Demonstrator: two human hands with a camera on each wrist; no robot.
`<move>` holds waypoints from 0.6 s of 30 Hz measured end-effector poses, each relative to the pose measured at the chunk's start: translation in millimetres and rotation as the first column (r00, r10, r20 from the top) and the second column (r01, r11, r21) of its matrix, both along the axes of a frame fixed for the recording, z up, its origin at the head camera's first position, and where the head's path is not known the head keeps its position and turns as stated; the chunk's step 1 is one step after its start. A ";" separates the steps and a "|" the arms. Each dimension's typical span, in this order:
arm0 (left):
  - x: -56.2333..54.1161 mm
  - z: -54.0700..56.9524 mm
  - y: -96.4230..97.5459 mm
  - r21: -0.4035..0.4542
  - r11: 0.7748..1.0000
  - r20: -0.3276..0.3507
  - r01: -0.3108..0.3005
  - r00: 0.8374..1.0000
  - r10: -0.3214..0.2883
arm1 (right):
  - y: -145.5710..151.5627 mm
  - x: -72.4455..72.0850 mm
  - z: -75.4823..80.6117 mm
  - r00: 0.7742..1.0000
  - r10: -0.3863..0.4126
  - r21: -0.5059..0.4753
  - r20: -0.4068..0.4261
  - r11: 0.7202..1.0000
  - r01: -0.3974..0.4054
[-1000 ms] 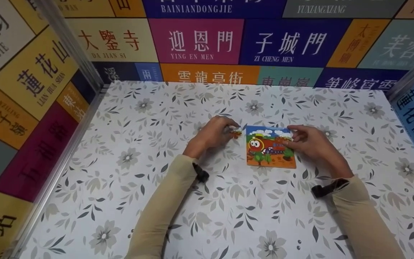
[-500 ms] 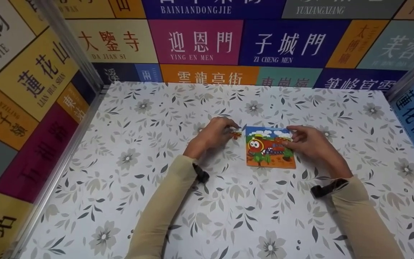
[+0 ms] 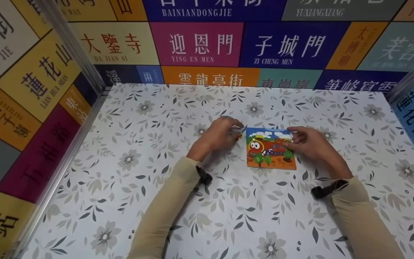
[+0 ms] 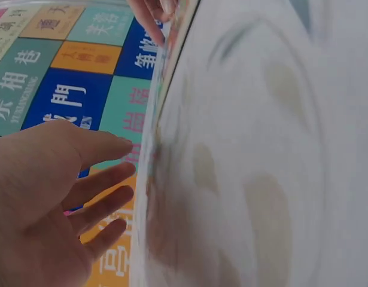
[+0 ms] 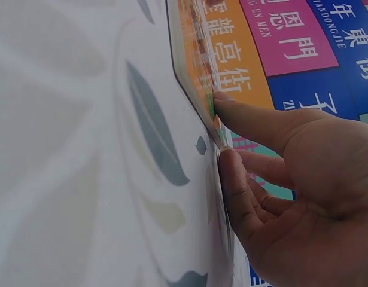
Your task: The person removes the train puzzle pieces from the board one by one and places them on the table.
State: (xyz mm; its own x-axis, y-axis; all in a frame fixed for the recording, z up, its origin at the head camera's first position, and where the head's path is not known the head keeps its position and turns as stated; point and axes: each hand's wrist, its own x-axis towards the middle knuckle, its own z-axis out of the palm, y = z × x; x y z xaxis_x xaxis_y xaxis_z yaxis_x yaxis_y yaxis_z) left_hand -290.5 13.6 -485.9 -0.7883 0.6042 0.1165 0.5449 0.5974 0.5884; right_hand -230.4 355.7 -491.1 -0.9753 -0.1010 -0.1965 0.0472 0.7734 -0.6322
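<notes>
A square picture puzzle (image 3: 270,149) with a cartoon train on it lies on the table, in the middle of the head view. My right hand (image 3: 309,144) pinches its upper right corner. In the right wrist view the thumb (image 5: 255,116) lies on the printed face and a finger sits at the board's edge. My left hand (image 3: 219,135) hovers low at the puzzle's left side. A small bright-coloured piece (image 3: 239,136) shows by its fingertips, mostly hidden by the hand. In the left wrist view the left fingers (image 4: 103,209) are spread and extended.
A white cloth with grey leaves and flowers covers the table (image 3: 235,212). Walls of coloured panels with Chinese lettering (image 3: 196,43) stand at the back and both sides. A clear strip (image 3: 54,187) runs along the left edge.
My left hand has shifted slightly right, closer to the puzzle, and the small coloured piece shows nearer to it too. The right hand keeps its hold on the corner.
</notes>
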 end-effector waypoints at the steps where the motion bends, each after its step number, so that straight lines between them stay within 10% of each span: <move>1: 0.7 1.3 2.9 0.007 1.000 0.009 0.013 1.000 -0.013 | -0.2 -0.1 0.0 1.000 -0.002 -0.001 0.003 1.000 0.002; 12: 9.0 0.4 51.0 0.017 0.993 0.100 0.115 0.988 -0.116 | 0.2 0.4 0.3 1.000 -0.010 -0.005 -0.002 1.000 0.010; 18: 9.0 -2.6 72.9 -0.036 0.996 0.075 0.076 0.994 -0.073 | 1.4 1.6 -0.8 0.999 0.011 -0.010 -0.042 1.000 -0.012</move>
